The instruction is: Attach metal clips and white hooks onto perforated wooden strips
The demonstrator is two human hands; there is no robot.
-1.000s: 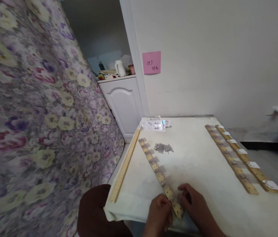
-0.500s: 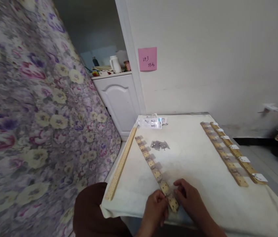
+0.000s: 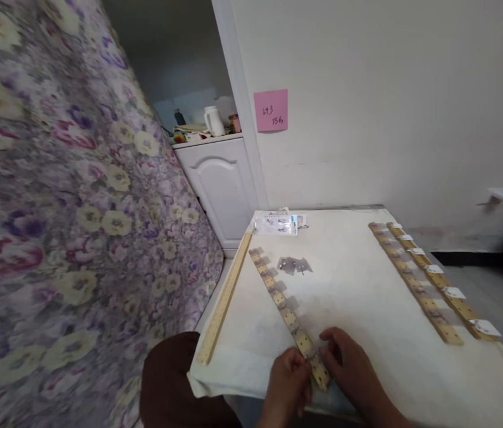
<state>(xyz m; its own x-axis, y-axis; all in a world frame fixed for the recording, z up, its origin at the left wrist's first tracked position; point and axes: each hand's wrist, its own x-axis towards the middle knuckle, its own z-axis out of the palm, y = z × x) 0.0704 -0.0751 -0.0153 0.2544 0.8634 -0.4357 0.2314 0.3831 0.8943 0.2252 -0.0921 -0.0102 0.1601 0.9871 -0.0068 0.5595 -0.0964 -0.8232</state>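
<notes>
A long wooden strip (image 3: 280, 300) with holes and small metal pieces along it lies slantwise on the white-covered table (image 3: 358, 297). My left hand (image 3: 288, 380) and my right hand (image 3: 349, 365) are at its near end, one on each side, fingers curled and pinching at the strip's last holes. What the fingertips hold is too small to see. A small pile of grey metal pieces (image 3: 295, 265) lies beyond the hands, right of the strip.
A plain wooden strip (image 3: 225, 300) runs along the table's left edge. Two more strips (image 3: 425, 285), with white tags on the outer one, lie at the right. A clear packet (image 3: 276, 224) sits at the far edge. Flowered fabric (image 3: 64, 208) hangs left; white cabinet (image 3: 220, 184) behind.
Both hands stay at the strip's near end with only slight finger movement. The view shifts a little as my head moves.
</notes>
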